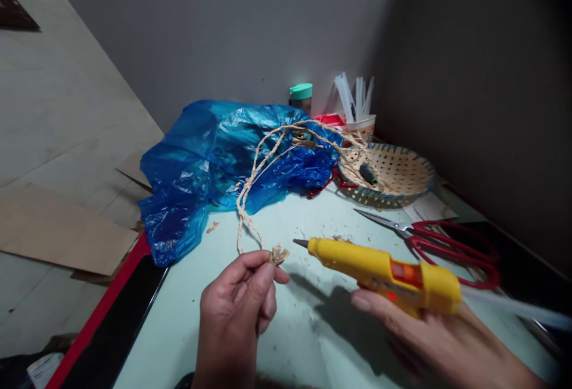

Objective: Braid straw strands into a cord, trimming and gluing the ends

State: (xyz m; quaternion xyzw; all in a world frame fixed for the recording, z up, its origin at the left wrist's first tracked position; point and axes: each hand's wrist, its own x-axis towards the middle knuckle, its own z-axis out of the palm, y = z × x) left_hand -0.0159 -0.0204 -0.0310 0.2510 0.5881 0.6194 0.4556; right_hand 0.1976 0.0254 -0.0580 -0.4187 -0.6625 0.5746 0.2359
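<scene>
My left hand (243, 296) pinches a small frayed knot-like end of tan braided cord (279, 254) between thumb and fingers. From there the braided cord (254, 174) loops up over a blue plastic bag and across to a woven basket. My right hand (429, 335) is wrapped round a yellow glue gun (379, 270) with a red light lit on its side and a pale glue stick (504, 302) out of its back. The dark nozzle points left, a short gap away from the frayed end. Part of the right hand is blurred.
The blue plastic bag (187, 168) lies at the back left. Behind stand a green-lidded jar (301, 98) and a cup (364, 128) of translucent sticks. The woven basket (402, 171) and red-handled scissors (433, 240) lie to the right. Fibre scraps dot the pale tabletop (250, 234).
</scene>
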